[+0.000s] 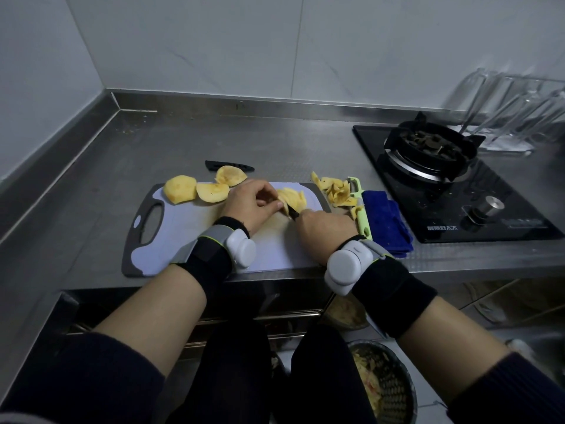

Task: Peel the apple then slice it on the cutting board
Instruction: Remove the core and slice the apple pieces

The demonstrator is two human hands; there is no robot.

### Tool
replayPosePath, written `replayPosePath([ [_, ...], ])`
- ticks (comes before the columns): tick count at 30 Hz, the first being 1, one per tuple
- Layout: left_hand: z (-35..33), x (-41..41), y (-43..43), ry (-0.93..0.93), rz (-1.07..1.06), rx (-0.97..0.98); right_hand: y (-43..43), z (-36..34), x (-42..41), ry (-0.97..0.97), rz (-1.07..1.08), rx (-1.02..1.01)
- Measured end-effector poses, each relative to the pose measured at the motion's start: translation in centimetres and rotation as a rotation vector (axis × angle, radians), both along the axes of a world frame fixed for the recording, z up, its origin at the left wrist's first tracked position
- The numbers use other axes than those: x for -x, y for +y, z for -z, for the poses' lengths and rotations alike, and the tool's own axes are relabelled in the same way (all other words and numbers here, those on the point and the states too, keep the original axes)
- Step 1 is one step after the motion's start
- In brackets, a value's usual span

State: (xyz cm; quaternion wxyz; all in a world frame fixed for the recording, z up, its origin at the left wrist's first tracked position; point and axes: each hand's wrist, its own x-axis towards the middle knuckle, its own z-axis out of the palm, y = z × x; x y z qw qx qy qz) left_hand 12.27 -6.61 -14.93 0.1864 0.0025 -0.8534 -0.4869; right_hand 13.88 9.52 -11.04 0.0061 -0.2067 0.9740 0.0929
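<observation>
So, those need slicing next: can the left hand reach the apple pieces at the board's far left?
Probably yes: nothing lies between the left hand and the apple pieces, though it's holding slices now.

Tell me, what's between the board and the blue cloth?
A green peeler lies there, right beside the cloth, with a heap of apple peels at its far end. The head view shows it.

1. Pale grey tiled walls (pixel 214 41) meet in a corner at the upper left.
2. A brushed stainless-steel countertop (pixel 275 142) spans the middle, edged by a low steel upstand (pixel 275 104).
3. A black glass single-burner gas hob (pixel 452 185) sits at the right.
4. Clear glassware (pixel 513 111) stands at the upper right.
</observation>
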Motion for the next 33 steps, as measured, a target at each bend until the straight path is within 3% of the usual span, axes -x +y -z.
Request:
replayPosePath([
  [8, -0.3, -0.2, -0.1, 0.016, -0.003, 0.108, -0.6, -0.4, 1.5, -0.103, 0.071, 0.019],
  [13, -0.8, -0.4, -0.4, 0.014, 0.012, 0.075, 0.2, 0.3, 2.3, 0.033, 0.089, 0.165],
  [16, -2.7, 0.6, -2.6, 0.024, -0.112, 0.098, 0.4, 0.1, 2.2, 0.040, 0.075, 0.199],
  [19, -4.7, 2.7, -6.2, -0.185, -0.252, 0.310, 0.1, 0.0, 2.2, 0.074, 0.048, 0.166],
  [22, -6.2, 3.5, -7.4, -0.481, -0.237, 0.538, -0.6, -0.4, 2.4, -0.056, 0.030, 0.151],
  [25, -6.4, 3.9, -6.6, -0.603, -0.170, 0.573, -1.1, -0.8, 2.3, -0.116, 0.079, 0.182],
  [33, -5.9, 4.3, -5.7, -0.515, -0.142, 0.573, -0.4, -0.9, 0.9, -0.070, 0.030, 0.130],
])
